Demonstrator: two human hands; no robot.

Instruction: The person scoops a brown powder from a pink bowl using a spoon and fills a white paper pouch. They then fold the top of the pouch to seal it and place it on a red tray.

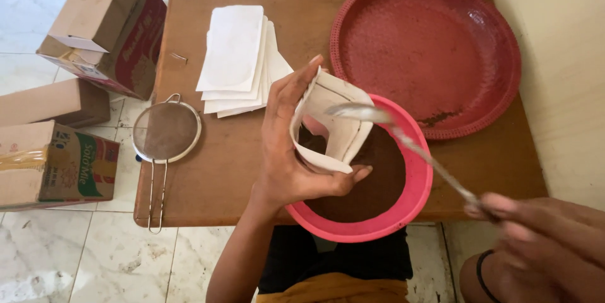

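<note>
My left hand point(287, 145) grips a small white paper pouch point(333, 123) and holds its mouth open over a pink bowl point(413, 199) filled with dark brown powder point(372, 183). My right hand point(542, 224), blurred at the lower right, holds a metal spoon point(403, 136) by its handle. The spoon's bowl hovers at the pouch's opening. A stack of flat white paper pouches point(236, 57) lies on the wooden table point(214, 164) beyond my left hand.
A large red woven tray point(428, 45) with a few dark crumbs sits at the back right. A metal sieve point(165, 133) rests at the table's left edge, its handle overhanging. Cardboard boxes point(104, 26) stand on the tiled floor to the left. A wall runs along the right.
</note>
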